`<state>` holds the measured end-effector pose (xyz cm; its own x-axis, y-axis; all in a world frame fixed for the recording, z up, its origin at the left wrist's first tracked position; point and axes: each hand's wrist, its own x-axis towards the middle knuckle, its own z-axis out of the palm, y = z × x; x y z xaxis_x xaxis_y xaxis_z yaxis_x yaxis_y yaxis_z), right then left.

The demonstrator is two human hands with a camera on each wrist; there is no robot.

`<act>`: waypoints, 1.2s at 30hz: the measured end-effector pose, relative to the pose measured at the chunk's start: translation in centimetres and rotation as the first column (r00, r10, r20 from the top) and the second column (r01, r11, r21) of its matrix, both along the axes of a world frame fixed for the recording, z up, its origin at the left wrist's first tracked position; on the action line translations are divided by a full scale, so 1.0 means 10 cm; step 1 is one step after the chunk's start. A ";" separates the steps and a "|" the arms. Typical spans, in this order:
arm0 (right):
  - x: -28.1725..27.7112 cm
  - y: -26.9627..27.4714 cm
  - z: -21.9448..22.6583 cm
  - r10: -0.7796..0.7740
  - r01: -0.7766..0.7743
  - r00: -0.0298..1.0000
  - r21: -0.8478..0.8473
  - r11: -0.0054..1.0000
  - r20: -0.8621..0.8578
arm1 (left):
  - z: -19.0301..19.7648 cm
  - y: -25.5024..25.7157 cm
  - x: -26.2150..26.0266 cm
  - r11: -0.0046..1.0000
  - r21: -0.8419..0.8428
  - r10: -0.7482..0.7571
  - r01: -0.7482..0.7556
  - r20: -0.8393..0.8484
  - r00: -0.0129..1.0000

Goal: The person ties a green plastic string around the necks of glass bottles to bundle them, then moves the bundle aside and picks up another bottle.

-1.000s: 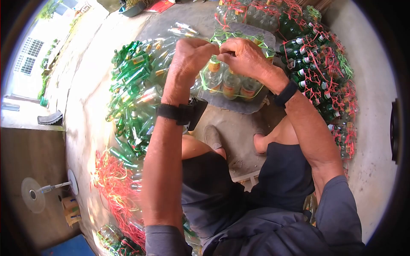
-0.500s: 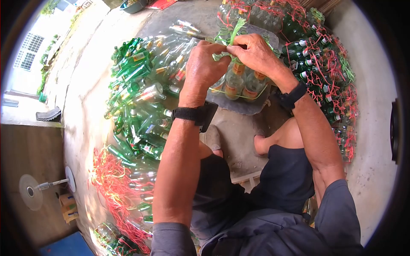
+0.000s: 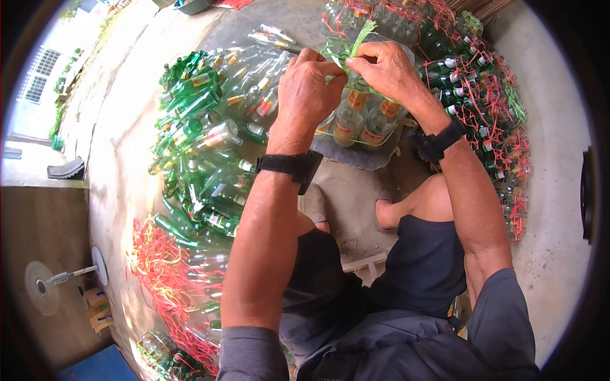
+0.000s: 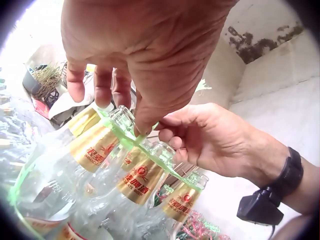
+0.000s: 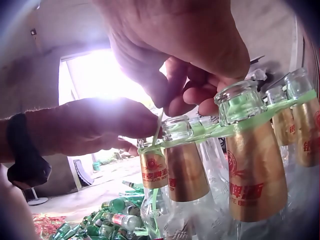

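Clear glass bottles (image 4: 137, 182) with gold neck labels stand bunched together in front of me. Green plastic twine (image 5: 210, 133) runs tight around their necks, just under the lips. Over the near side of the bunch, my left hand (image 3: 309, 92) pinches the twine between thumb and finger; its other fingers hang down in the left wrist view. Right beside it, my right hand (image 3: 391, 71) pinches the twine too, fingers curled. A loose green tail (image 3: 363, 37) sticks up between the hands. A second green loop (image 3: 324, 133) circles the bottles lower down.
The bottles stand on a dark slab (image 3: 365, 159). Loose green bottles (image 3: 190, 140) lie heaped on the left, beside a pile of red twine (image 3: 162, 267). Bundled green bottles (image 3: 470, 95) in red twine line the right wall. A pedestal fan (image 3: 43, 286) is at far left.
My hands, close together over the bottle tops, have shifted; the left came right and downward. A green tail of twine now stands up between them, and more of the near bottles shows.
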<state>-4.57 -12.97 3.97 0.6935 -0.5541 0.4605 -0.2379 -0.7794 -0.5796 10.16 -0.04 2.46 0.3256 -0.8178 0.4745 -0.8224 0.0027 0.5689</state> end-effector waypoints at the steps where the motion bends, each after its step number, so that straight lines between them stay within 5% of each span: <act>1: 0.00 -0.01 -0.01 -0.010 0.010 1.000 0.002 1.000 -0.021 | 0.00 0.00 0.02 1.000 0.008 -0.025 0.025 0.011 1.000; 23: -0.06 -0.07 0.05 -0.028 0.029 1.000 0.045 0.999 -0.007 | -0.04 -0.09 0.02 0.997 0.044 -0.055 0.056 -0.018 0.998; 36: -0.25 -0.15 0.12 -0.207 0.207 0.978 -0.005 0.978 -0.035 | -0.09 -0.15 0.06 0.994 0.058 -0.093 0.094 -0.012 0.996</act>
<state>-7.10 -14.45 5.19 0.5794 -0.6870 0.4385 -0.4148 -0.7117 -0.5670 10.77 -1.58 1.54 0.2507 -0.8711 0.4223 -0.8148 0.0457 0.5779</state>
